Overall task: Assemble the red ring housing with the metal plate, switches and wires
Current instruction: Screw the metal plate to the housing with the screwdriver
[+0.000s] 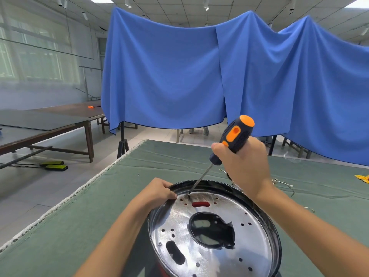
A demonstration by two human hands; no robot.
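Observation:
A round shiny metal plate (pixel 249 242) with many holes and a large central cut-out lies on top of the housing; its dark rim (pixel 276 232) circles it, and red shows through a slot (pixel 200 204) and at the bottom edge. My left hand (pixel 159 191) grips the rim at the far left. My right hand (pixel 244 166) holds a black and orange screwdriver (pixel 234 136) tilted, its tip (pixel 189 193) set on the plate's far edge near the left hand.
The work sits on a table under a green cloth (pixel 99 216), whose left edge runs diagonally. Loose wires (pixel 283 183) lie behind the housing at right, and a yellow object (pixel 362 177) at the far right. Blue drapes hang behind.

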